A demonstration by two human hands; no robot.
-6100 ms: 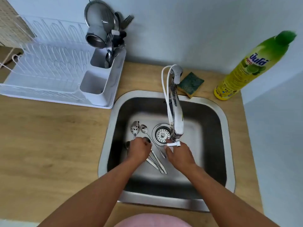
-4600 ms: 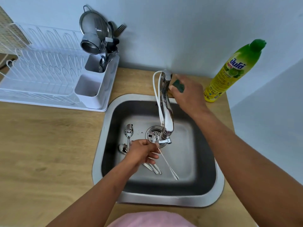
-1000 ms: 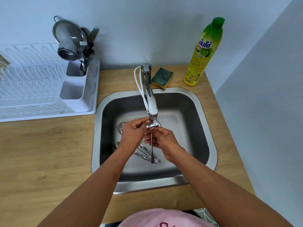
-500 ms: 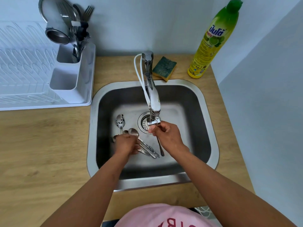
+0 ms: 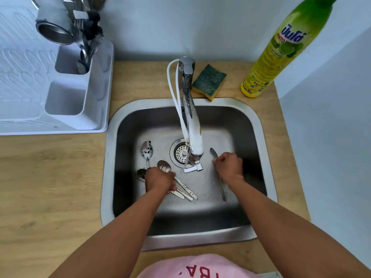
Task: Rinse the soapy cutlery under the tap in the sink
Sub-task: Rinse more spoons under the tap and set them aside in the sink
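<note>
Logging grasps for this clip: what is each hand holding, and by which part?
The right hand grips a table knife around its middle, blade tip above the fist. The left hand closes on the spoon handles on the sink floor.

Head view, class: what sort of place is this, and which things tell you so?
Most likely a home kitchen: a steel sink with a tap, a dish rack and a detergent bottle.

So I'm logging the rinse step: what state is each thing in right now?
right hand: closed on one utensil, right of the tap
left hand: on the spoons lying in the sink
tap water: cannot tell
sponge: on the counter
soap bottle: upright, capped
</note>
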